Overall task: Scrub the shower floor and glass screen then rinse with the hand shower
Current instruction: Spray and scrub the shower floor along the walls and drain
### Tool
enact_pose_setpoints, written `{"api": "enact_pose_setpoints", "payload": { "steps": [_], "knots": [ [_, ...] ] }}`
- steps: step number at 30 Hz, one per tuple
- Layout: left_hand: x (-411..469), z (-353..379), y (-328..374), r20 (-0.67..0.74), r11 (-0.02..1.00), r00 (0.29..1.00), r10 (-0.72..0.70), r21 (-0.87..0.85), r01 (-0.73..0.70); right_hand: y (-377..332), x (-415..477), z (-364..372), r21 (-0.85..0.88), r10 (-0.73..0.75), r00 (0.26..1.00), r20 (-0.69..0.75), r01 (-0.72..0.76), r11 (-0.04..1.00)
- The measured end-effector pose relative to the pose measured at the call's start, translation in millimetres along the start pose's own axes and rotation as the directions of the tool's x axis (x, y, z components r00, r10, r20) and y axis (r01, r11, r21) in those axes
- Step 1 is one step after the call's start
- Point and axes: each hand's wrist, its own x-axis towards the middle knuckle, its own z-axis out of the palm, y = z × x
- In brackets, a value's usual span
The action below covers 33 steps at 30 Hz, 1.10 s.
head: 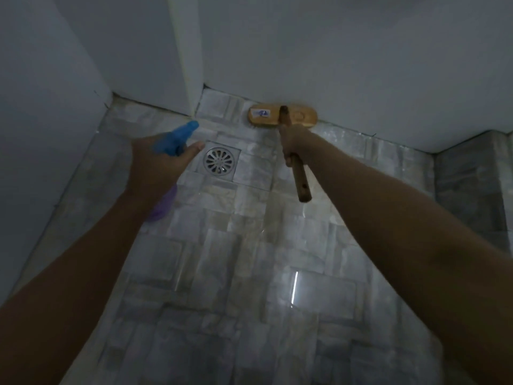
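Note:
The shower floor point(249, 259) is grey stone-pattern tile and looks wet and shiny. My left hand point(155, 165) grips a spray bottle point(177, 138) with a blue trigger head and a purple body, its nozzle pointing toward the far wall. My right hand point(295, 143) grips the wooden handle of a scrub brush point(283, 116). The brush's oval wooden head lies flat on the floor against the base of the far wall. The handle's free end sticks out toward me below my fist. No glass screen or hand shower is in view.
A round metal floor drain point(220, 162) in a square frame sits between my two hands. White walls point(333, 51) enclose the floor at the left and far side, with a corner post behind the drain. A grey tiled ledge point(472, 184) rises at the right.

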Motion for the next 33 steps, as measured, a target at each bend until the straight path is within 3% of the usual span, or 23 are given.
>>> {"api": "enact_pose_setpoints", "payload": {
  "steps": [1,4,6,9,12,16,19,21,23,27,31,33],
  "knots": [
    [0,-2,1,0.002,1.0,1.0,0.006,0.005,-0.006,3,-9,2,0.026,-0.019,1.0,-0.019,0.019,0.999],
    [2,-9,-2,-0.022,1.0,1.0,0.019,0.024,-0.019,44,-57,24,-0.111,-0.094,0.995,-0.016,0.092,0.99],
    [2,-12,-5,-0.059,1.0,0.998,0.011,0.02,-0.01,82,-92,43,-0.035,0.005,0.996,0.085,-0.002,0.999],
    [3,-16,-8,-0.06,0.999,0.998,0.019,0.033,-0.017,103,-118,53,-0.078,0.094,0.983,0.158,-0.083,0.994],
    [0,-18,-11,-0.011,0.995,0.998,0.064,0.075,-0.063,73,-80,36,-0.105,0.001,0.996,0.09,0.009,0.994],
    [-6,-14,-8,0.02,0.996,0.996,0.09,0.028,-0.09,8,-16,9,0.146,0.016,1.0,-0.016,-0.013,0.989],
    [-7,-14,-8,0.054,0.991,0.992,0.115,0.067,-0.118,5,-15,18,0.03,-0.016,0.997,-0.073,0.018,0.999],
    [-1,-19,-11,0.051,0.993,0.996,0.076,0.089,-0.08,20,-48,38,-0.037,-0.067,0.996,-0.06,0.065,0.997],
    [3,-30,-18,0.046,0.995,0.999,0.021,0.094,-0.025,46,-87,62,-0.049,-0.083,0.996,0.044,0.086,0.995],
    [0,-71,-40,-0.005,0.981,1.0,0.008,0.194,-0.006,83,-137,94,-0.081,0.055,0.973,0.225,-0.038,0.996],
    [3,-91,-46,-0.072,0.986,0.997,-0.012,0.167,0.024,44,-110,94,-0.132,-0.071,0.982,0.175,0.095,0.987],
    [2,-89,-48,-0.08,0.986,0.997,0.005,0.169,0.009,5,-77,94,-0.092,-0.142,0.987,0.078,0.149,0.985]
  ]
}}
